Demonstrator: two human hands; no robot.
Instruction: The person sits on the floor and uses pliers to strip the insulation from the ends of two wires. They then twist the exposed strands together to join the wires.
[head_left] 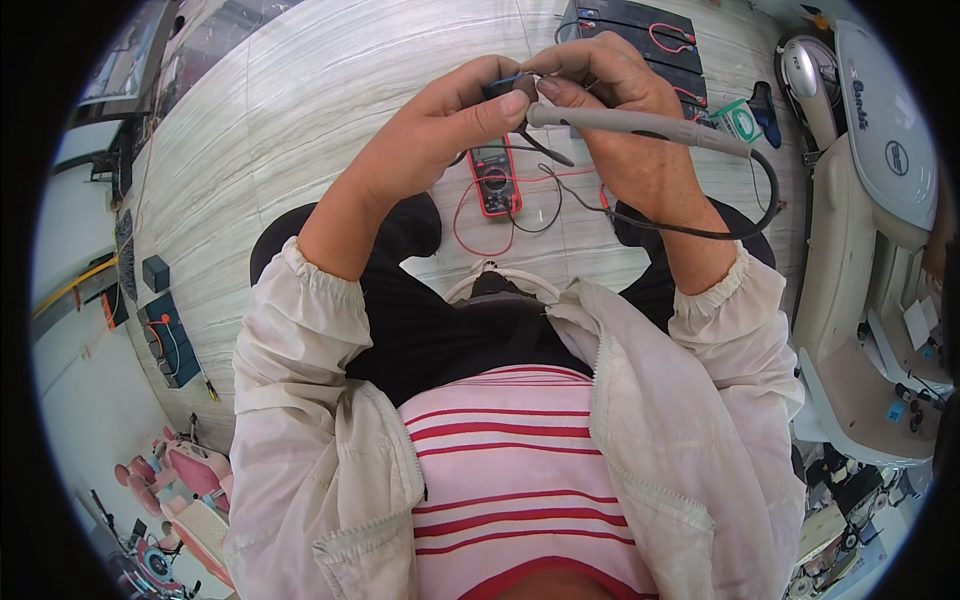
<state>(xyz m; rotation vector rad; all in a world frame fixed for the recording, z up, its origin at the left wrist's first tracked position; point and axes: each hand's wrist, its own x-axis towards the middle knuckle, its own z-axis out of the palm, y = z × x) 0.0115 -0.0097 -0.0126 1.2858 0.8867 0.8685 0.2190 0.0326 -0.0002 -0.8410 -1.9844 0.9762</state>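
My right hand (625, 120) grips a grey probe-like tool (640, 125) whose black cable (700, 230) loops down past my wrist. My left hand (445, 125) pinches a small dark part (505, 85) against the tool's tip, thumb on top. Both hands are raised above my lap. Below them on the pale tiled floor lies a red and black multimeter (495, 180) with thin red and black leads (475, 240) curling around it.
Black batteries (640, 30) with red wires sit on the floor ahead. A white scooter (870, 200) stands at the right. A small green box (738, 118) lies near it. More batteries (165, 335) and pink toy vehicles (185, 480) are at the left.
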